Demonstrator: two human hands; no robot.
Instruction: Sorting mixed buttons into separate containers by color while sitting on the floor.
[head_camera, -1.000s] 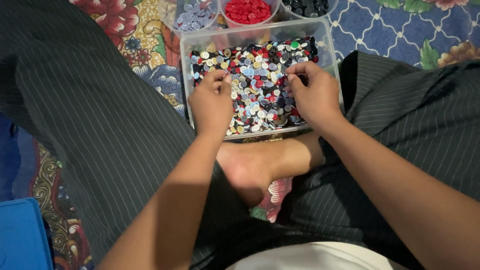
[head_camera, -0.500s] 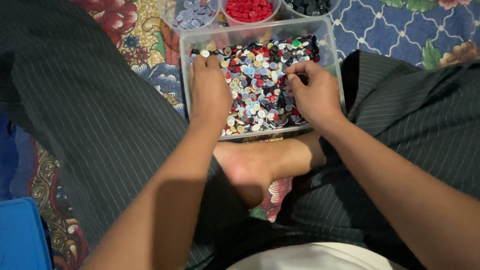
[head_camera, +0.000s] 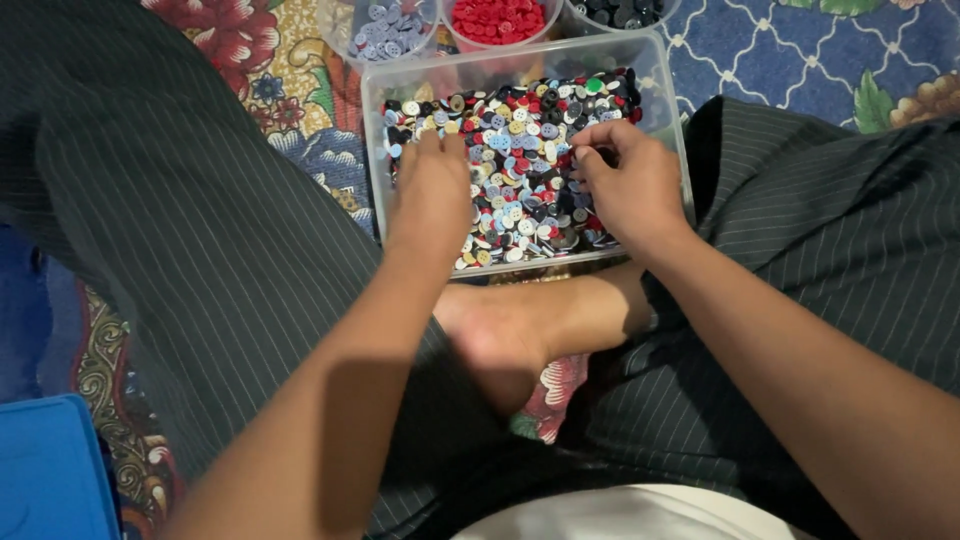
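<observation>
- Patterned floor covering (head_camera: 300, 75), floral in reds and yellows at left and blue with white lattice at right, lies under a person sitting cross-legged on it.
- Nearest the camera, dark pinstriped trousers (head_camera: 180, 230) cover both knees, with a bare foot (head_camera: 500, 335) tucked between them.
- At the lower left corner sits a blue plastic box (head_camera: 50, 470), well apart from the hands.
- Just beyond the foot stands a clear rectangular plastic tub (head_camera: 372, 110) filled with mixed small buttons (head_camera: 520, 170) in black, white, blue, red and yellow.
- Left hand (head_camera: 430, 195) lies palm-down on the buttons at the tub's left side, fingers stretched forward and close together; whether it holds anything I cannot tell.
- Right hand (head_camera: 630, 185) rests on the buttons at the right side, fingers curled inward with tips pinched together; a button between them cannot be made out.
- Beyond the tub stand three round clear cups: one with pale blue-grey buttons (head_camera: 385, 25), one with red buttons (head_camera: 497, 18), one with dark buttons (head_camera: 620, 12).
</observation>
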